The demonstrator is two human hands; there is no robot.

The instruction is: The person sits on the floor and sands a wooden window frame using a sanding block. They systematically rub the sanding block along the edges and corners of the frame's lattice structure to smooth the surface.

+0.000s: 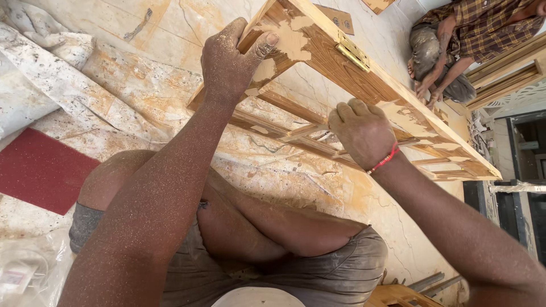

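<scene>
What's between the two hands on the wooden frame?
In the head view, a brass hinge on the wooden frame lies between left hand and right hand.

Bright, even daylight fills the scene, strongest on the pale floor (170,34), which nearly washes out at the top. Shadows are soft and short under the frame (364,74). Focus is sharp mid-picture; dust on the forearms reads clearly. Wide-lens stretching bends the edges, and the lower corners blur slightly.
</scene>
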